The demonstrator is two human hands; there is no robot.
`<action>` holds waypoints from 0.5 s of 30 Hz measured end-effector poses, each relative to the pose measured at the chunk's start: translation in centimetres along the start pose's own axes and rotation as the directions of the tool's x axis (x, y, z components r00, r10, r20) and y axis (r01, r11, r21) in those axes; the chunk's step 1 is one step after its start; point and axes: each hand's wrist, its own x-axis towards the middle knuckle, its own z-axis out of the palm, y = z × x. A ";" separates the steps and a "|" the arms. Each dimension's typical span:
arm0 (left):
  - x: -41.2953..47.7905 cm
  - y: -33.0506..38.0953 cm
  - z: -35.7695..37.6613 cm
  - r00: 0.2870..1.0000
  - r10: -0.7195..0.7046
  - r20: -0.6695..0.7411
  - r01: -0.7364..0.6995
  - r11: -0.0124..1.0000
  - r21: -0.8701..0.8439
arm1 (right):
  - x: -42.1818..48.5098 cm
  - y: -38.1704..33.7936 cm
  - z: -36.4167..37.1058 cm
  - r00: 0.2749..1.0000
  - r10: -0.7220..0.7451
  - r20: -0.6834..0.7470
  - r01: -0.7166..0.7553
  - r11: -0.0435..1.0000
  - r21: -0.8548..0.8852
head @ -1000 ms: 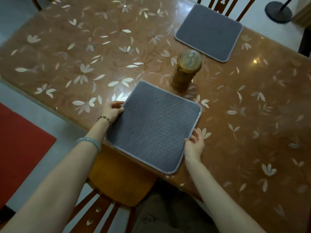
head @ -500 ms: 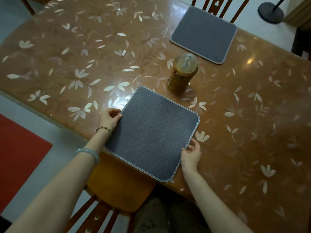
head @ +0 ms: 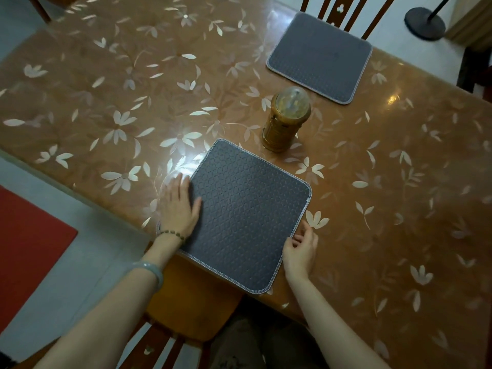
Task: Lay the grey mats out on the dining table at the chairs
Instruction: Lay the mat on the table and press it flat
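A grey quilted mat (head: 245, 214) lies flat at the near edge of the brown flowered dining table (head: 111, 107), above a wooden chair seat (head: 191, 302). My left hand (head: 179, 206) rests flat, fingers spread, over the mat's left edge. At the mat's right edge my right hand (head: 302, 251) hovers with loosely curled fingers, holding nothing. A second grey mat (head: 319, 57) lies at the far side in front of another chair (head: 343, 12).
A gold lantern-like jar with a clear domed top (head: 286, 121) stands just beyond the near mat's far corner. A black round stand base (head: 425, 23) sits on the floor at top right. A red rug (head: 24, 243) lies left of my chair.
My left hand has opened and now lies flat on the mat's left edge instead of gripping it. My right hand has let go of the right edge. The mat stays in place.
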 end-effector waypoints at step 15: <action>-0.4 3.1 1.7 0.972 0.182 0.150 -0.206 0.965 0.161 | 3.2 -4.1 3.8 0.758 -0.417 0.501 0.649 0.552 -0.523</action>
